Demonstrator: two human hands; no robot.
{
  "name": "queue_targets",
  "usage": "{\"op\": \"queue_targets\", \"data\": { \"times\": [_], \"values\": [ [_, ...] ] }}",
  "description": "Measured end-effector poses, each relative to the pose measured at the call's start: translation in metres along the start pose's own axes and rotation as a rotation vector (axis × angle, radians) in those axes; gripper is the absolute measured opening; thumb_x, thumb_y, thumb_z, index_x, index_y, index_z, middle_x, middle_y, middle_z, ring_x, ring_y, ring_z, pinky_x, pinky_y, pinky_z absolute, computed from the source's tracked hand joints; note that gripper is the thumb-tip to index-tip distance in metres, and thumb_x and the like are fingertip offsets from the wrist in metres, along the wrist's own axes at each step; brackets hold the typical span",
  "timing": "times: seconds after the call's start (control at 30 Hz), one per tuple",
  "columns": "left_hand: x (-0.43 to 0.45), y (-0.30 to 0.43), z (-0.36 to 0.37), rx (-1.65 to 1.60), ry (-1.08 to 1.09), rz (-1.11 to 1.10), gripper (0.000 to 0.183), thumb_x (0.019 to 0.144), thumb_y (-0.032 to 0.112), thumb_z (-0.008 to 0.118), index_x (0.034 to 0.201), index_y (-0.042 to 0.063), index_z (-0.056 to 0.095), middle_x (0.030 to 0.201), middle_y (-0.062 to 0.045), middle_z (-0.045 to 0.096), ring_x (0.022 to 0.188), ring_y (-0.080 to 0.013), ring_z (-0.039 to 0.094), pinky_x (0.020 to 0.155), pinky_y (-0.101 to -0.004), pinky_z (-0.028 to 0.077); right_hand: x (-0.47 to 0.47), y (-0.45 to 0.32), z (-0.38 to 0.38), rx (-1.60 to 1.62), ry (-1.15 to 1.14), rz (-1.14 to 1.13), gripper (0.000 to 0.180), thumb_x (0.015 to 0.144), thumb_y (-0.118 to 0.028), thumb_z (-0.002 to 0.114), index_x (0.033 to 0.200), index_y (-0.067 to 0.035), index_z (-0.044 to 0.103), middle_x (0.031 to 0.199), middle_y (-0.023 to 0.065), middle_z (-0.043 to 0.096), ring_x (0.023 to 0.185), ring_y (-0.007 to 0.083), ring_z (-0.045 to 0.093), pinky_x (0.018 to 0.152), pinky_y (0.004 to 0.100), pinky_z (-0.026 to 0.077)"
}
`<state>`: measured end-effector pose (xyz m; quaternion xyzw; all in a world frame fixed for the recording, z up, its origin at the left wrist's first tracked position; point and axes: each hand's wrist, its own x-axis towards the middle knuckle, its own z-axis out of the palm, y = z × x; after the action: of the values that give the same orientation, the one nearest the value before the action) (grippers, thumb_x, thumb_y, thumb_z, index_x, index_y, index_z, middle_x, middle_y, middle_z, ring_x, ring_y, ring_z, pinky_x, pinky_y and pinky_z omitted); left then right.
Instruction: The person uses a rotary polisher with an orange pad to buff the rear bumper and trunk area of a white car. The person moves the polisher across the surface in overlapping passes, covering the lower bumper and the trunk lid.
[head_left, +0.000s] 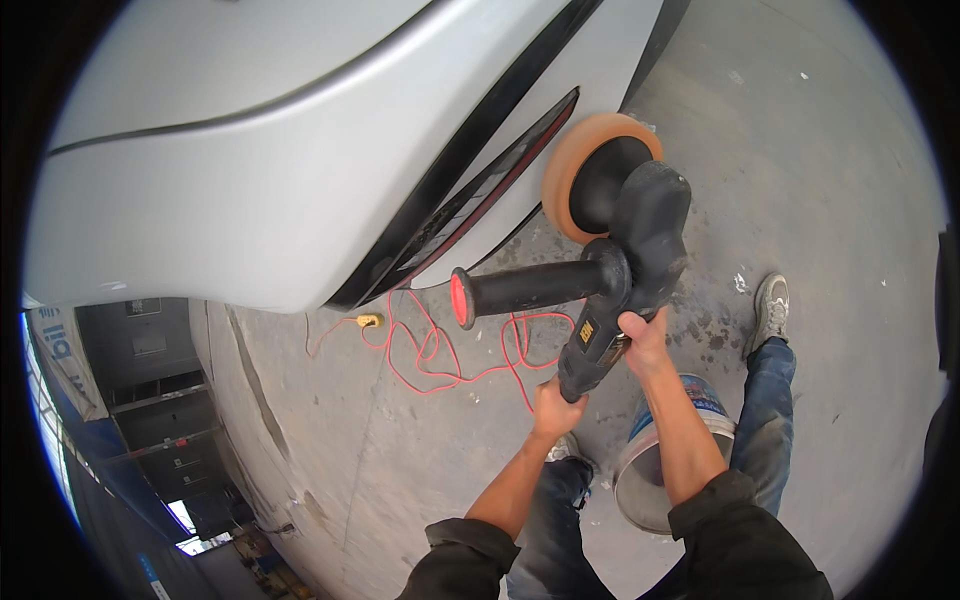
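Both hands hold a black electric polisher (649, 225) with an orange foam pad (564, 176). My left hand (559, 411) is wrapped around the rear end of its body. Farther forward, my right hand (646, 341) grips the body near the head. Nobody holds the side handle (536, 287), which points left and ends in a red-rimmed cap. The pad faces the lower bumper (600, 67) of a white car (247, 202), beside a long dark lamp strip with a red reflector (495, 191). Whether pad and bumper touch, I cannot tell.
A red power cord (457, 381) lies in loops on the stained concrete floor (300, 405), near a yellow socket block (370, 320). Between my legs a paint bucket (637, 495) lies tipped over. Dark cabinets (161, 405) stand along the left side.
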<state>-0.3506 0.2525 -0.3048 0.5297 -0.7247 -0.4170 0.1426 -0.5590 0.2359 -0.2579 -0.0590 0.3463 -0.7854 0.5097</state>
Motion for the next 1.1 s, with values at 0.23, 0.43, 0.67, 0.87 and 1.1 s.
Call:
{"op": "queue_targets", "data": {
  "times": [0.23,0.43,0.67,0.87,1.1],
  "values": [
    [-0.012,-0.051,-0.012,-0.033,-0.030,-0.046,0.030,0.069,0.010,0.077,0.094,-0.004,0.069,0.084,-0.026,0.073,0.084,-0.0422,0.074,0.074,-0.0427,0.058,-0.012,0.033,0.020,-0.073,-0.028,-0.073,0.069,0.068,-0.019,0.087,0.128,0.002,0.059,0.118,0.0080,0.067,0.106,0.0180,0.064,0.095,0.0335,0.050],
    [-0.053,-0.081,-0.034,-0.095,-0.037,-0.105,0.026,0.071,0.009,0.078,0.094,-0.001,0.072,0.084,-0.024,0.074,0.086,-0.0382,0.076,0.073,-0.0407,0.059,-0.047,0.062,0.044,-0.171,-0.121,-0.002,0.062,0.065,-0.016,0.090,0.119,0.001,0.065,0.109,0.0077,0.072,0.097,0.0164,0.068,0.089,0.0331,0.054],
    [-0.083,-0.118,-0.063,-0.091,0.038,-0.152,0.017,0.072,0.008,0.078,0.088,0.002,0.074,0.080,-0.018,0.075,0.082,-0.0334,0.077,0.070,-0.0397,0.058,-0.072,0.110,0.070,-0.203,-0.183,0.035,0.069,0.060,-0.010,0.092,0.121,0.000,0.061,0.107,0.0079,0.071,0.094,0.0156,0.067,0.087,0.0332,0.055],
    [-0.097,-0.138,-0.083,-0.086,0.207,-0.079,0.022,0.073,0.007,0.077,0.093,0.003,0.069,0.079,-0.012,0.072,0.074,-0.0256,0.074,0.069,-0.0374,0.056,-0.082,0.146,0.088,-0.294,-0.246,0.102,0.081,0.058,-0.020,0.094,0.127,0.000,0.057,0.110,0.0088,0.068,0.098,0.0172,0.065,0.089,0.0339,0.052],
    [-0.081,-0.176,-0.093,-0.139,0.151,-0.038,0.026,0.074,0.005,0.077,0.098,0.001,0.068,0.085,-0.011,0.073,0.080,-0.0214,0.073,0.070,-0.0374,0.055,-0.080,0.170,0.088,-0.341,-0.279,0.082,0.089,0.057,-0.027,0.096,0.132,-0.002,0.054,0.114,0.0096,0.067,0.105,0.0196,0.065,0.095,0.0357,0.050]
  ]
}}
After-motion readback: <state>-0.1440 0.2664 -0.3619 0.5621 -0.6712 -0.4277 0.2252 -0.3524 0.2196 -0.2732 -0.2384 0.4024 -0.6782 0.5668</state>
